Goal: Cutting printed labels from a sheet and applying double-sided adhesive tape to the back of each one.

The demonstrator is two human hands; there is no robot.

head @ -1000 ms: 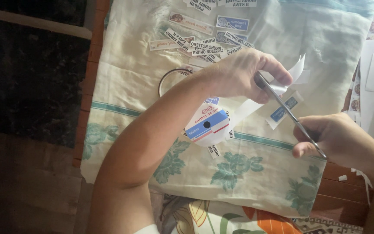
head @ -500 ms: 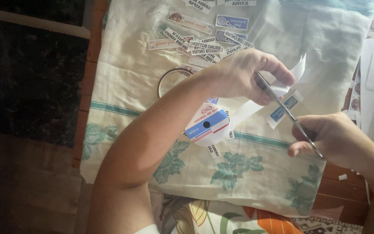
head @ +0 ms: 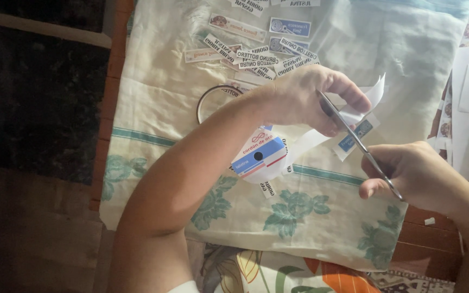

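Note:
My left hand reaches across from the lower left and pinches a white paper strip between thumb and fingers. My right hand grips a pair of metal scissors whose blades point up-left into that strip, close to the left fingers. A small printed label hangs from the strip just under the blades. Below the left wrist a round white spool with a blue and red label lies on the cloth.
A cream cloth with green flowers and stripes covers the table. Several cut printed label strips lie at the top, beside a thin round ring. More paper sheets lie at the right edge. Dark floor is at the left.
The scissors and my right hand have shifted slightly along the paper strip. My left hand keeps the same hold on the strip.

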